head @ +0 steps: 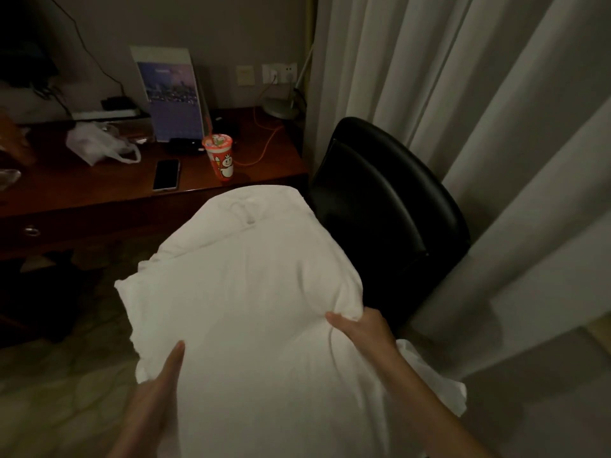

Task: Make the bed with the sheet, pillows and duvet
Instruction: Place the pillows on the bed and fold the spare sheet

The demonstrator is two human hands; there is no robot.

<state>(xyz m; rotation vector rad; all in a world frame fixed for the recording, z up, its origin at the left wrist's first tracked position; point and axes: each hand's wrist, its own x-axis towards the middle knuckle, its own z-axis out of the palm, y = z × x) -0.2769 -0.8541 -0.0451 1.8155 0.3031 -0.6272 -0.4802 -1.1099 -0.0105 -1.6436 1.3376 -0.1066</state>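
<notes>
The room is dim, and the pillow point(244, 312) hides most of both palms and whatever lies beneath it. The left edge of the desk point(99, 193) and the forearms run out of the picture. Writing on the upright card point(173, 97) is too faint to read.

The wooden desk stands against a grey wall, bearing a phone point(166, 175), a red cup point(220, 157) with a straw, a plastic bag point(99, 143), an orange cable point(264, 140) and a lamp base point(281, 109). A black chair point(386, 206) sits just beside the desk, before pale curtains point(463, 94). The floor is patterned carpet point(59, 385).

The white pillow is held up in front of the person, above the carpet, its far end towards the desk. The left hand point(155, 401) presses its near left edge, thumb straight on top; its other fingers cannot be seen. The right hand point(360, 328) pinches a bunched fold at the right edge, fingers curled into the fabric.
</notes>
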